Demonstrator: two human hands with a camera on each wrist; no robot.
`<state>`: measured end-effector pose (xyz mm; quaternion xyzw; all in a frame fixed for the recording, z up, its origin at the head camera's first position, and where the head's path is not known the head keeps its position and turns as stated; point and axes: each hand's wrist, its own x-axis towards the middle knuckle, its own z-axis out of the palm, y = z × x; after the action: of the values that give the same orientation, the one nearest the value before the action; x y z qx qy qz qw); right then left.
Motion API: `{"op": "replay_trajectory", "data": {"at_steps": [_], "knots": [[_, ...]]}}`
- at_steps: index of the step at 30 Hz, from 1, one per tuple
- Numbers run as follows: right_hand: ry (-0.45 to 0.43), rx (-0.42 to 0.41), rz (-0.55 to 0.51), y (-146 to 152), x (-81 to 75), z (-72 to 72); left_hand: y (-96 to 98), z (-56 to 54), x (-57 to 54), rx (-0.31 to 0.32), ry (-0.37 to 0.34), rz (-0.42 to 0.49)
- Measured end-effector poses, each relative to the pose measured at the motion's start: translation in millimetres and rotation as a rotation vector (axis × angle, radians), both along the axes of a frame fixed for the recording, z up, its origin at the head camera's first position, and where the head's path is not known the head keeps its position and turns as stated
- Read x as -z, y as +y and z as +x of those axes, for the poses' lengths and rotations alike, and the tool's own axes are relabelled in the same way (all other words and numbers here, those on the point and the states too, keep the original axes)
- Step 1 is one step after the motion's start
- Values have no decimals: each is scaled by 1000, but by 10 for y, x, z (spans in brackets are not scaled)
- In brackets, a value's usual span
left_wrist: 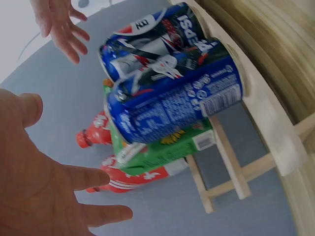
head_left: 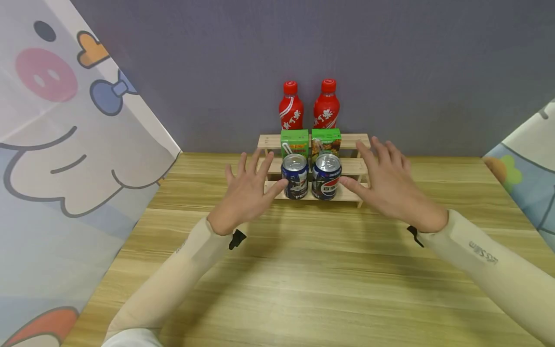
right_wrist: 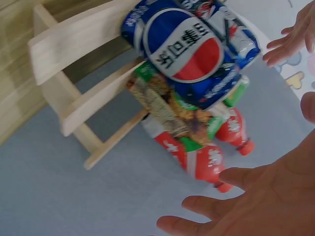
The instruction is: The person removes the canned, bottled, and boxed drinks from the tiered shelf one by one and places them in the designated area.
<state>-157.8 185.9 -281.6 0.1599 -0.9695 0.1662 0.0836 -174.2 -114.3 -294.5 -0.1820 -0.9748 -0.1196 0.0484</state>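
Two blue Pepsi cans stand side by side on the lowest step of a small wooden rack (head_left: 353,166): a left can (head_left: 296,177) and a right can (head_left: 326,177). Behind them, on the middle step, are two green boxes, a left one (head_left: 295,140) and a right one (head_left: 326,137). Two red bottles (head_left: 291,111) rise at the back. My left hand (head_left: 249,193) is spread beside the left can, thumb tip close to it. On the other side my right hand (head_left: 390,185) is likewise spread, its thumb near the right can. Both hands hold nothing.
The rack stands on a wood-grain table (head_left: 303,270) against a grey back wall (head_left: 217,72). Cartoon-printed panels flank the table, a left panel (head_left: 108,159) and a right panel (head_left: 533,140).
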Motion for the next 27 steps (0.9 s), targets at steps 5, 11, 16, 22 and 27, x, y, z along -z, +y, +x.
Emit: {"op": "replay_trajectory", "data": {"at_steps": [5,11,16,22,27], "knots": [[-42,9,-43,111,65,-113,-47,-83,53,-14,8,26],[-48,20,-109,241,182,-248,-93,-173,120,-32,3,48],[-27,9,-153,305,285,-349,-125,-257,176,-42,3,64],[5,-5,-214,372,468,-497,-148,-364,235,-43,-3,113],[56,0,-278,394,623,-628,-148,-416,263,-53,-18,127]]}}
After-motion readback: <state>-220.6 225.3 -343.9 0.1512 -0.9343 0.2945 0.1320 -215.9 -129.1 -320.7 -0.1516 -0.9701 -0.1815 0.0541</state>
